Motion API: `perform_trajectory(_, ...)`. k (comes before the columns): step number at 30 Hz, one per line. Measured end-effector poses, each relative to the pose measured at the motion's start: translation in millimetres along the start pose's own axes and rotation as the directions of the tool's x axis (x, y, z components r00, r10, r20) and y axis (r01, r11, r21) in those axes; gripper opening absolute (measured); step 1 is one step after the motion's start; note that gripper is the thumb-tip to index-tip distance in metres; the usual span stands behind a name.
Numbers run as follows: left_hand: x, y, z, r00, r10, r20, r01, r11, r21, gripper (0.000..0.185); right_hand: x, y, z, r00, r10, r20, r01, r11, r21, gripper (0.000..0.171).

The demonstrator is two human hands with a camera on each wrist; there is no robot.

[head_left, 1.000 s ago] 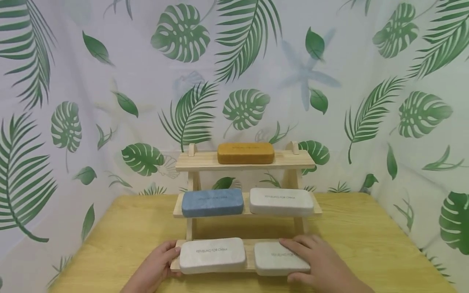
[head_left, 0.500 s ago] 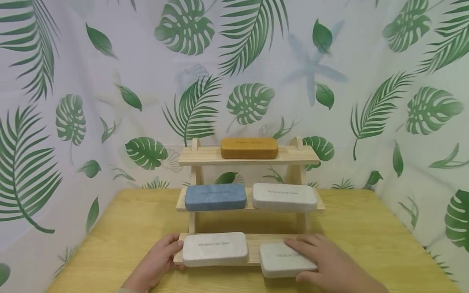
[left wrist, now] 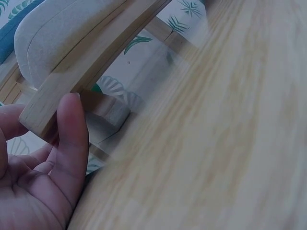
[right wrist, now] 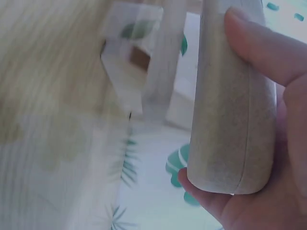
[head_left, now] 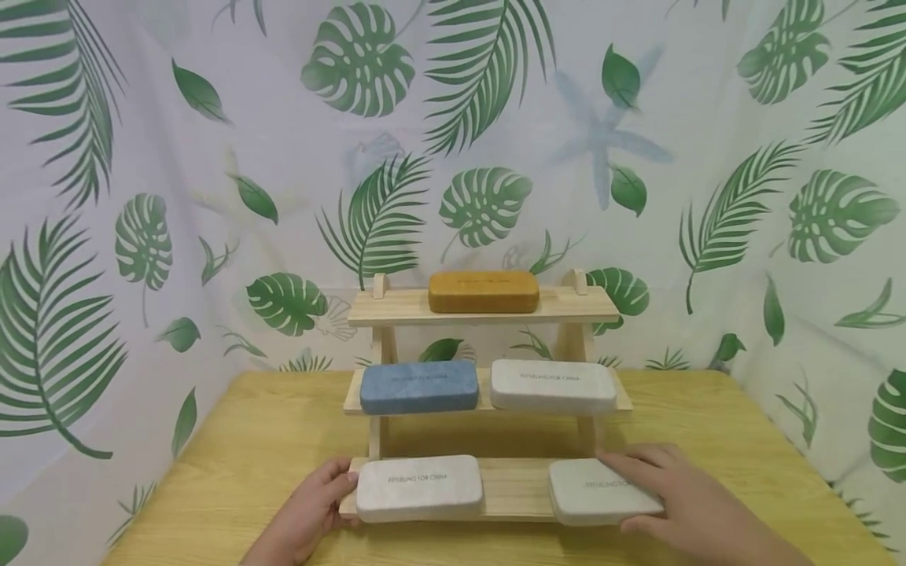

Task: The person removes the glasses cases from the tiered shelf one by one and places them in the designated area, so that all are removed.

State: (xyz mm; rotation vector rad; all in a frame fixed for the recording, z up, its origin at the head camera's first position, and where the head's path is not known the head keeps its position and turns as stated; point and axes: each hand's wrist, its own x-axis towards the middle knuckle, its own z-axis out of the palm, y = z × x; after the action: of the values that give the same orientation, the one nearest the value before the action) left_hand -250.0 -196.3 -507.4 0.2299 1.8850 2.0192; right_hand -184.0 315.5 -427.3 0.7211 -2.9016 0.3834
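Note:
A three-tier wooden display rack (head_left: 513, 491) stands on the table. My left hand (head_left: 311, 507) grips the left end of its bottom shelf, thumb and fingers around the board in the left wrist view (left wrist: 48, 110). Beside it a white glasses case (head_left: 419, 486) with dark lettering lies on that shelf. At the shelf's right end my right hand (head_left: 697, 503) holds a second white glasses case (head_left: 591, 503), thumb on the near side and fingers over the right end. In the right wrist view this case (right wrist: 225, 129) appears apart from the shelf's edge (right wrist: 165, 62).
The middle shelf bears a blue glasses case (head_left: 419, 389) and a white glasses case (head_left: 552, 387). An orange glasses case (head_left: 484, 292) lies on the top shelf. Behind the wooden table (head_left: 283, 424) hangs a leaf-patterned cloth (head_left: 453, 102).
My right hand has moved the white glasses case to the right along the bottom shelf, after it dipped toward the front edge. The left hand keeps its grip; the view has shifted slightly.

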Motion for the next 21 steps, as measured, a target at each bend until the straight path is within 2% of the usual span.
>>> perform_trajectory(6,0.0,-0.2,-1.5,1.000,-0.008,0.020,0.008,1.000,-0.011,0.059,-9,19,-3,0.993,-0.028,-0.119,0.023,0.999,-0.047,0.074)
perform_trajectory(13,-1.1,0.3,-1.7,1.000,-0.020,0.018,0.020,1.000,-0.011,0.061,-12,36,-7,0.983,-0.074,-0.166,0.063,0.995,-0.071,0.075)
perform_trajectory(18,-0.9,0.6,-1.2,1.000,-0.023,0.015,0.024,1.000,-0.010,0.062,-15,50,-12,0.986,-0.065,-0.152,0.051,0.994,-0.095,0.075)
perform_trajectory(21,-0.8,0.9,-0.7,1.000,-0.023,0.012,0.023,1.000,-0.012,0.062,-15,58,-16,0.992,-0.040,-0.118,0.033,0.998,-0.062,0.075)
